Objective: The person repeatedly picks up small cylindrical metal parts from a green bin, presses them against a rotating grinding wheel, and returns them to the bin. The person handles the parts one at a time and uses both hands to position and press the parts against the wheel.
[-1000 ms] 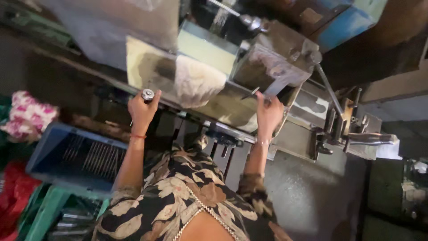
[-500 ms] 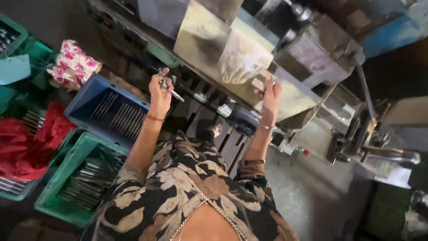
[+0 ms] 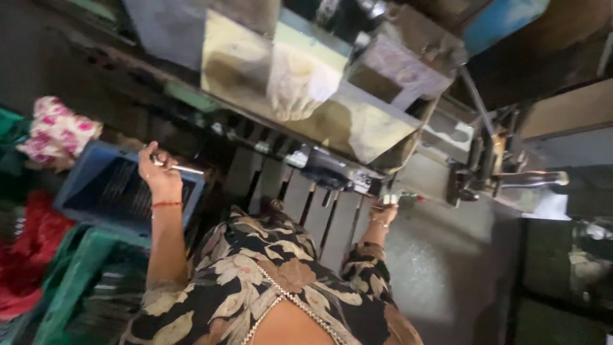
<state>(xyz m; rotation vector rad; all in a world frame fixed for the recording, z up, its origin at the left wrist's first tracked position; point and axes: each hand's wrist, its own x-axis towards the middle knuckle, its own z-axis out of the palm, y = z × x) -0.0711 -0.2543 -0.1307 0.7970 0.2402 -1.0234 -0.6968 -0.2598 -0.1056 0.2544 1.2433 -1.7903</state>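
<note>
My left hand (image 3: 158,176) is closed around a thin metal rod (image 3: 185,168), which sticks out to the right. It hovers over a blue crate (image 3: 86,191) holding several similar dark metal rods. A red thread circles that wrist. My right hand (image 3: 384,211) is raised at the lower front edge of a grey metal machine (image 3: 357,121), beside small green and red spots on it. Its fingers touch the machine, and their grip is too small to make out. My patterned sleeves fill the bottom of the view.
A green crate (image 3: 70,281) with more rods sits below the blue one. Pink floral cloth (image 3: 57,131) and red cloth (image 3: 25,249) lie at the left. A lever with a metal handle (image 3: 530,179) juts out at the machine's right. Grey floor (image 3: 434,268) lies below.
My left hand has come away from the machine, down and left to above the blue crate, still holding the rod. My right hand has dropped from the machine's tray to its lower edge.
</note>
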